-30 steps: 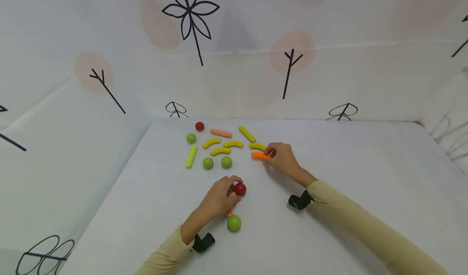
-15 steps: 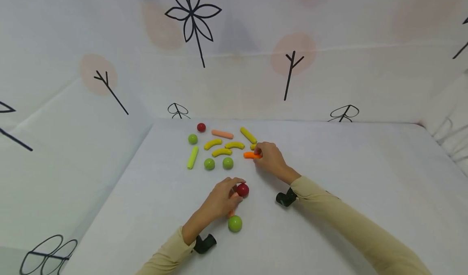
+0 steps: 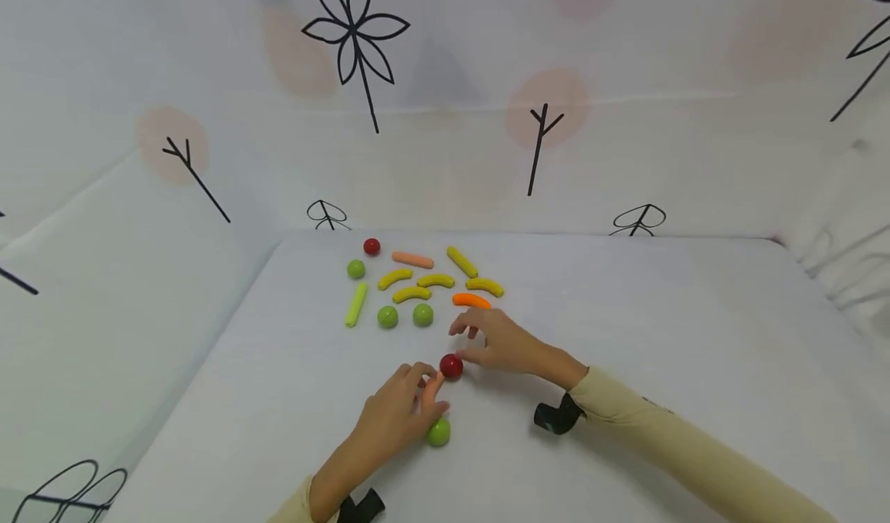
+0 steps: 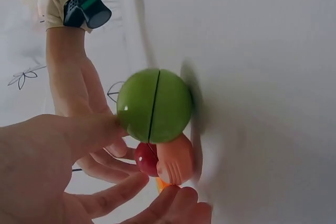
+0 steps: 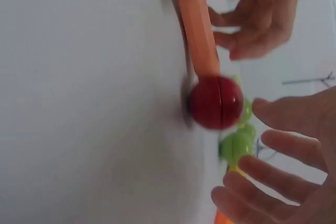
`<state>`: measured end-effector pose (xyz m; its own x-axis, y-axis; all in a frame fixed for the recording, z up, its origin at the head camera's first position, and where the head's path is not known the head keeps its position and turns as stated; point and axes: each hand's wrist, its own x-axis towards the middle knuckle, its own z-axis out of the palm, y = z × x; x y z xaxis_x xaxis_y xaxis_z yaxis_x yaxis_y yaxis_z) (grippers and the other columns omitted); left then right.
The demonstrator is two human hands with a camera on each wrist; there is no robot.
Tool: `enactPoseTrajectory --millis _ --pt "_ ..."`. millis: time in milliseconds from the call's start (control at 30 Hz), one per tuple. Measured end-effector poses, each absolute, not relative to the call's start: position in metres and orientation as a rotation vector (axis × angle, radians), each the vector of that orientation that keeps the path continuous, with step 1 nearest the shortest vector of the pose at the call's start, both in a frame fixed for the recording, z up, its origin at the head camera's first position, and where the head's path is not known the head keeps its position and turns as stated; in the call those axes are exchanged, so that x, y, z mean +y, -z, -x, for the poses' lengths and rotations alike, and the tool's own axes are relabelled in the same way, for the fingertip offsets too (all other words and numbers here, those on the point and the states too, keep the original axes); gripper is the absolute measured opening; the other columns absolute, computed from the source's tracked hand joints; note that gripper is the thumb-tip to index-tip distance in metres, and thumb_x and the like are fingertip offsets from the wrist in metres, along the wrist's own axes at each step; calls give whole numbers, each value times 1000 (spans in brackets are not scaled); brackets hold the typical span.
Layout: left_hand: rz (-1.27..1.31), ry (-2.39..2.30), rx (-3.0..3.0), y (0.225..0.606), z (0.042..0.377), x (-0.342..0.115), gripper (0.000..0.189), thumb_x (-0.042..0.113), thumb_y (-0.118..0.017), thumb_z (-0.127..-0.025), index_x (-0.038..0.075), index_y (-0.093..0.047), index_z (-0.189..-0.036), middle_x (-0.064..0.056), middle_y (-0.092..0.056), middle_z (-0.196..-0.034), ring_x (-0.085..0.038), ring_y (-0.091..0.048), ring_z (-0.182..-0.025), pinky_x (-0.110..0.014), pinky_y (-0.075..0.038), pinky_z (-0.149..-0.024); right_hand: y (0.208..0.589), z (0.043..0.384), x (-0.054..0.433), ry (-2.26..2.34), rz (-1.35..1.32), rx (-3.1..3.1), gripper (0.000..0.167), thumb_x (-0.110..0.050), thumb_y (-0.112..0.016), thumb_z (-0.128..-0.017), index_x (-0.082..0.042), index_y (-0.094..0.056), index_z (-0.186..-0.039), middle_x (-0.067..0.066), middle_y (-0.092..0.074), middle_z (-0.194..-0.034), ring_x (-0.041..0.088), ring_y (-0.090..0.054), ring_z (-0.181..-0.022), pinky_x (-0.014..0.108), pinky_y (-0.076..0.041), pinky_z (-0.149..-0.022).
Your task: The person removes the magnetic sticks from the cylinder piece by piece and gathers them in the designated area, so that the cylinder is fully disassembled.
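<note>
In the head view my left hand (image 3: 396, 411) lies beside a salmon-pink, sausage-like stick (image 3: 431, 390), fingers loosely bent along it, thumb close to a round green toy fruit (image 3: 439, 433). A dark seam runs across this green piece (image 4: 154, 106) in the left wrist view. At the stick's far end sits a round red toy fruit (image 3: 451, 366), also seamed. My right hand (image 3: 504, 341) is spread, its thumb near the red piece (image 5: 216, 102); in the right wrist view nothing is between its fingers. Behind it lies an orange carrot-like stick (image 3: 471, 300).
Farther back on the white table (image 3: 660, 337) lie several toy bananas (image 3: 436, 280), green round pieces (image 3: 388, 317), another red one (image 3: 371, 247), a second pink stick (image 3: 412, 259), a yellow stick (image 3: 462, 262) and a lime-green stick (image 3: 356, 304). A patterned cloth wall (image 3: 445, 160) stands behind.
My right hand has let go of the orange stick, which was shifted left, and has come nearer to the red piece. My left hand has drawn back from the red piece toward the green one.
</note>
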<state>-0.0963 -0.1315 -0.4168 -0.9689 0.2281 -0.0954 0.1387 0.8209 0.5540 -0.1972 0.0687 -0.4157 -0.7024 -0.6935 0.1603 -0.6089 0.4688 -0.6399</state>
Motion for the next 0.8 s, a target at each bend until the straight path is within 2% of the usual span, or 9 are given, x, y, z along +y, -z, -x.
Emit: enactPoseTrajectory --millis 67,167,367,567,800 --pt "-280 -853 2836 417 93 -131 49 40 -73 -80 11 -57 -117 -1 -53 -99 -15 -51 -80 -32 -46 -61 417 189 65 1047 1195 2506 25 -13 -71 -84 -7 -66 -108 3 -65 -106 21 -57 -92 29 -53 -71" --pt "-299 -896 2814 418 90 -128 51 38 -75 -79 9 -57 -117 -3 -51 -103 -15 -49 -82 -34 -47 -64 422 181 63 1074 1216 2441 22 -8 -72 -82 -8 -67 -104 0 -65 -102 18 -57 -90 25 -53 -72" --pt "-358 -908 2847 420 94 -122 40 16 -71 -77 5 -58 -113 -7 -51 -109 -19 -48 -90 -36 -47 -71 431 171 75 1224 1151 2413 20 -3 -74 -80 -7 -65 -97 0 -64 -94 14 -58 -86 24 -54 -74" --pt "-379 -842 2999 426 108 -121 26 4 -69 -78 6 -60 -101 -5 -56 -96 -17 -51 -83 -32 -47 -64 434 162 85 1289 1103 2443 22 -6 -77 -78 -8 -65 -96 -1 -63 -95 13 -59 -86 25 -54 -73" --pt "-355 -874 3014 430 119 -122 15 5 -67 -80 7 -64 -95 0 -54 -84 -12 -49 -71 -25 -43 -58 435 157 92 1309 1077 2487 23 -8 -78 -77 -9 -65 -97 -1 -64 -95 13 -59 -86 26 -54 -73"
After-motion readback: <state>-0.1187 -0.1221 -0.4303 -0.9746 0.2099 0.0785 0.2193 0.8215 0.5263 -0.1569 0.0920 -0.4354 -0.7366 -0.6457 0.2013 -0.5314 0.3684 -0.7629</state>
